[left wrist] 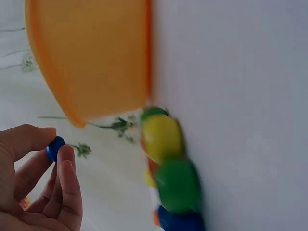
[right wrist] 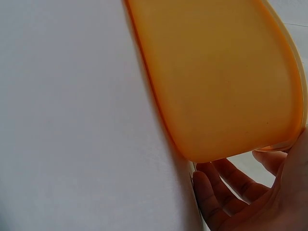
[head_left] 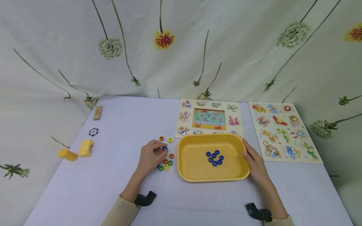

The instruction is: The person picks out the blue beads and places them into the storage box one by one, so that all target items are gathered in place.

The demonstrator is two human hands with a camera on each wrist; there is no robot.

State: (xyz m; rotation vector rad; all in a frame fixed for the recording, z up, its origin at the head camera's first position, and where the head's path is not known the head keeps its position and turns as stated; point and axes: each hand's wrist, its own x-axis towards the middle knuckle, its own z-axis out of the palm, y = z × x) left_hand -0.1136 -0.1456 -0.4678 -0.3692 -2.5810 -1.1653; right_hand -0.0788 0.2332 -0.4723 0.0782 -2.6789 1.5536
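Note:
My left hand (head_left: 151, 157) pinches a blue ring bead (left wrist: 56, 148) between thumb and fingertips, raised over a small group of beads left of the yellow tray. That group holds orange, yellow, green and blue beads, among them a green bead (head_left: 170, 163) and a yellow bead (head_left: 166, 167); the hand hides part of it. With its thumb over the rim, my right hand (head_left: 256, 164) grips the right end of the yellow tray (head_left: 195, 171). Its other fingers lie along the tray's outer wall in the right wrist view. Several blue beads (head_left: 215, 163) lie inside the tray, right of its middle.
Behind the tray lies a sea-animal puzzle board (head_left: 209, 131), partly covered by the tray's far rim. An insect puzzle board (head_left: 285, 133) is at the right. On the left are a yellow cylinder (head_left: 68, 155), a yellow arch block (head_left: 86, 148), a poker chip (head_left: 93, 131) and a wooden block (head_left: 97, 113).

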